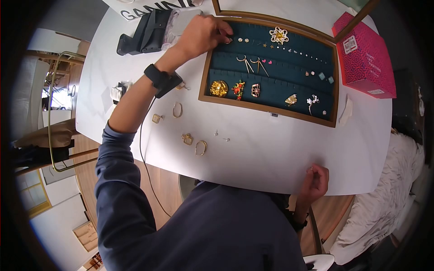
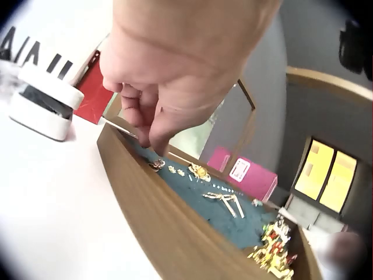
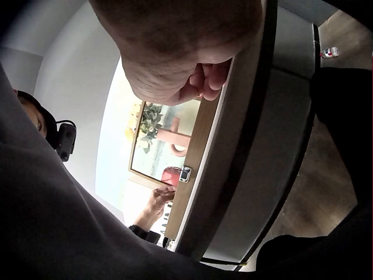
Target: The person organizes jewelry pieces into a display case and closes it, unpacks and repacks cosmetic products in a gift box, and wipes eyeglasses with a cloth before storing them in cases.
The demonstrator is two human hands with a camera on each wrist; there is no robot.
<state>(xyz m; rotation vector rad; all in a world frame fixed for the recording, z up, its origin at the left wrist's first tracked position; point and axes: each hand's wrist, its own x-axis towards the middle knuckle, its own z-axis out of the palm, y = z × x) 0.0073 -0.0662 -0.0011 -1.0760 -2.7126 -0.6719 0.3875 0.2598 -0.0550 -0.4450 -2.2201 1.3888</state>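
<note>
Metallic and small, an earring (image 1: 229,40) lies at the fingertips of the left hand (image 1: 205,32), whose fingers are bent and drawn nearly together, leaving only a narrow gap if any. Whether they pinch the earring or merely touch it cannot be told; the left wrist view shows the tips close above it. The right hand (image 1: 318,181), at the near edge of the surface (image 1: 257,156), has its fingers curled, with thumb and fingertip pinching a small bright piece (image 1: 311,168) too small to identify.

The earring under the left hand sits in the far left corner of a wooden display box (image 1: 244,106) lined in dark green, its lid raised. Along the same row lie two pale studs and, farther right, a flower brooch (image 1: 279,35). The middle row bears two hoops with hanging bars and a pair of pink hearts (image 1: 266,61); the nearest row begins with a gold-coloured ornament (image 1: 219,88).

Outside the box, loose on the surface, are two gold-toned hoops (image 1: 201,147), two squarish gold-toned earrings (image 1: 187,138) and two tiny studs (image 1: 226,139). A pink carton (image 1: 367,63) stands just beside the box's right side.
</note>
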